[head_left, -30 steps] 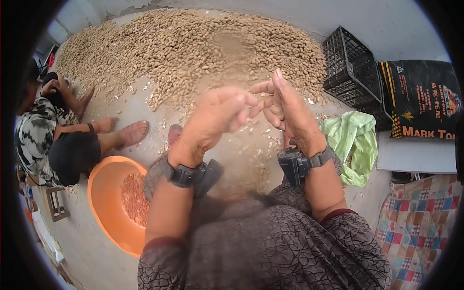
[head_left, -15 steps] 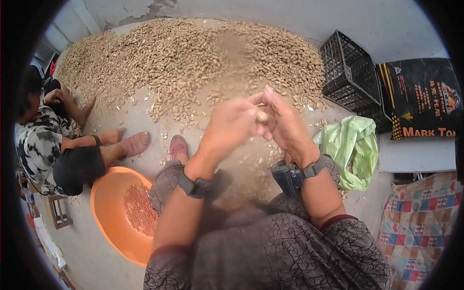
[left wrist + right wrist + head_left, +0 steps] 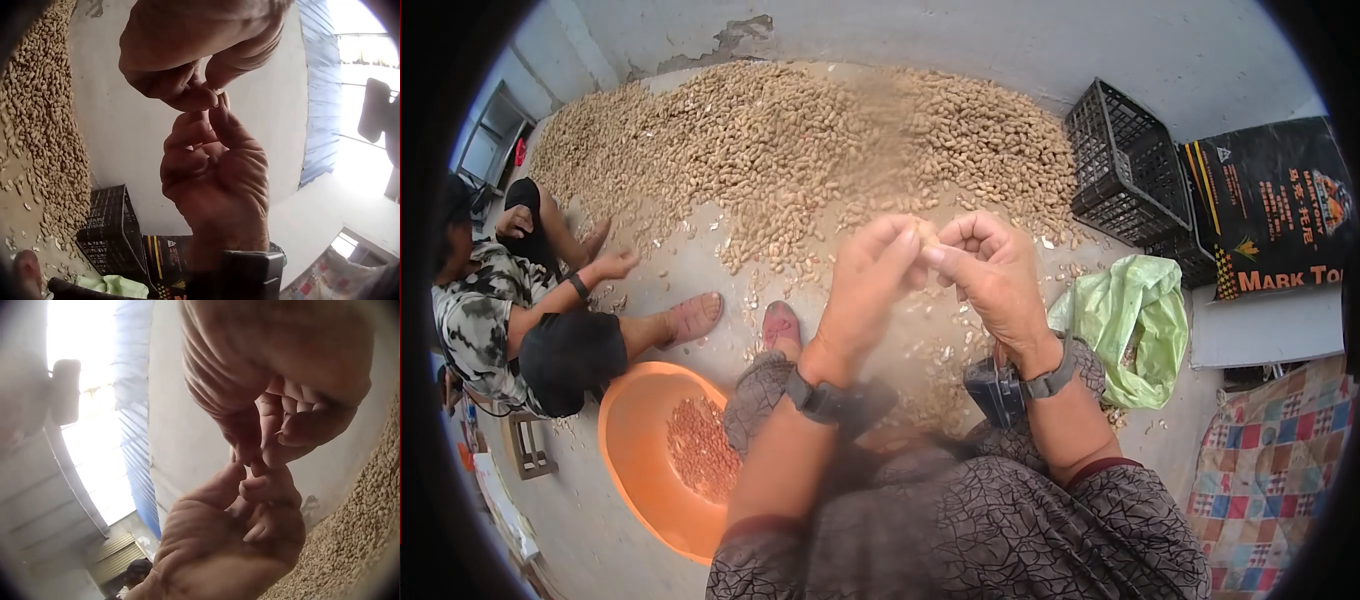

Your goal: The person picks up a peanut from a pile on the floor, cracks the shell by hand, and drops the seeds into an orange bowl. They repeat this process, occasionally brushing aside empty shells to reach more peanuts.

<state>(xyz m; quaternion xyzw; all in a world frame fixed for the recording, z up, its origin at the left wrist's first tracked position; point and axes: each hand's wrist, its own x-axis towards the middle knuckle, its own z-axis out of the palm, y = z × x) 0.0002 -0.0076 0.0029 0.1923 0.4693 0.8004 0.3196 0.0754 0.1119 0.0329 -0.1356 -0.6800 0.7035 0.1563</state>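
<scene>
Both hands meet fingertip to fingertip in front of the chest. In the head view a tan peanut (image 3: pixel 925 234) shows between them, partly covered by fingers. My left hand (image 3: pixel 865 290) pinches it from one side, and my right hand (image 3: pixel 1002 290) pinches it from the other with curled fingers. In the left wrist view my left hand (image 3: pixel 203 47) is above and my right hand (image 3: pixel 219 175) below, fingertips touching. The right wrist view has my right hand (image 3: pixel 287 369) on top and my left hand (image 3: pixel 231 537) underneath; fingers hide the peanut in both wrist views.
Unshelled peanuts (image 3: pixel 790 140) are heaped along the wall. An orange basin (image 3: pixel 625 440) holds reddish kernels (image 3: pixel 700 450). At right are a green bag (image 3: pixel 1095 295), black crate (image 3: pixel 1115 165) and black sack (image 3: pixel 1270 200). Another person (image 3: pixel 485 290) sits at left.
The hands have gone from loosely cupped, with a peanut showing between them, to fingertips meeting around it. The seated person's near hand has lifted from the floor. The head view has tilted up slightly.
</scene>
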